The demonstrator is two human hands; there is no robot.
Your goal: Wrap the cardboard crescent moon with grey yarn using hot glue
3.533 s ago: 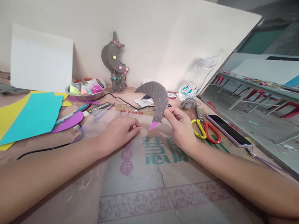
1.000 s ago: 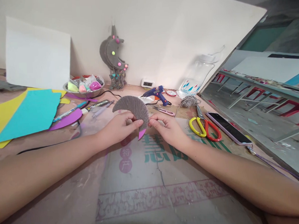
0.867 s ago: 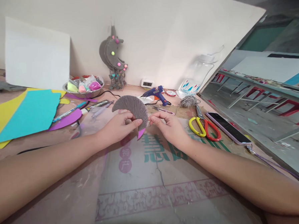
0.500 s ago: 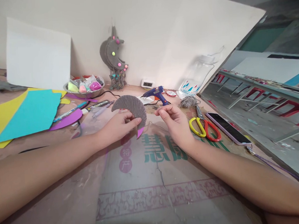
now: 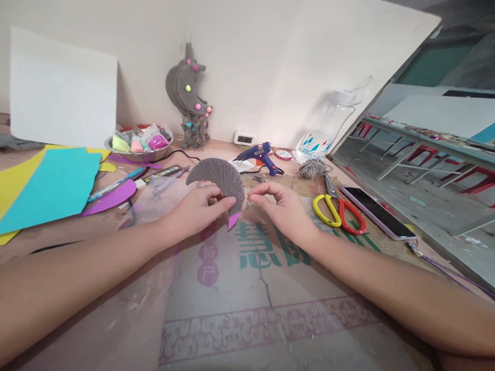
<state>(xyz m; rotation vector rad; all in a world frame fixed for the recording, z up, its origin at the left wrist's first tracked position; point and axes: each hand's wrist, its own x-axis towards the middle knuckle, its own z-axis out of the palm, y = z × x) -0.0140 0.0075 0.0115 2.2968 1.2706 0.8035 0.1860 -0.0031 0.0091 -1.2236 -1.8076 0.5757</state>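
Nearing the yarn-wrapped crescent (image 5: 221, 176) the left hand (image 5: 195, 209) is gripping, the right hand (image 5: 285, 208) is nearly pinching, hold unclear, one purple tip (image 5: 233, 220) remaining bare.

Craft workroom, glue gun (image 5: 256, 153), scissors (image 5: 351, 216), coloured sheets (image 5: 48, 190)

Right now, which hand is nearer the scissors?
Right. The right hand is beside the scissors, apart from them; the left hand is farther off to their left, gripping the grey crescent.
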